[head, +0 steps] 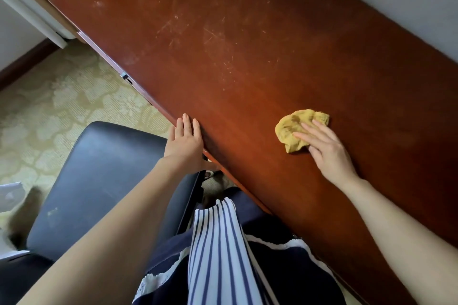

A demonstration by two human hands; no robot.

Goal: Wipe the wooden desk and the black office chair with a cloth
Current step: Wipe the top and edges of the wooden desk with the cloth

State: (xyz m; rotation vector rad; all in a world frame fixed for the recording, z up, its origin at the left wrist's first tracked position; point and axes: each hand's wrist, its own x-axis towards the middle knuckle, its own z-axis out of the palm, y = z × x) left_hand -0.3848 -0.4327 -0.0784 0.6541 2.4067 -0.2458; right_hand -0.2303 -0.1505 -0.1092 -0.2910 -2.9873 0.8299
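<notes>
Scuffed wooden desk (223, 44): my right hand (324, 148) presses the yellow cloth (295, 126) with straight fingers. My left hand (186, 141) rests flat-fingered on its edge, above the black chair (99, 181).

Soft, even light falls on the desk (247, 77), warmest and brightest between the left hand (186, 141) and right hand (327, 148). Beyond the fingers a dull, pale sheen picks out scratches, and the far end sinks into dimness. Shadows are faint, only a thin soft one under the right hand, while the wide lens swells both forearms toward the bottom edge and a patch well left of the left hand is smeared.
</notes>
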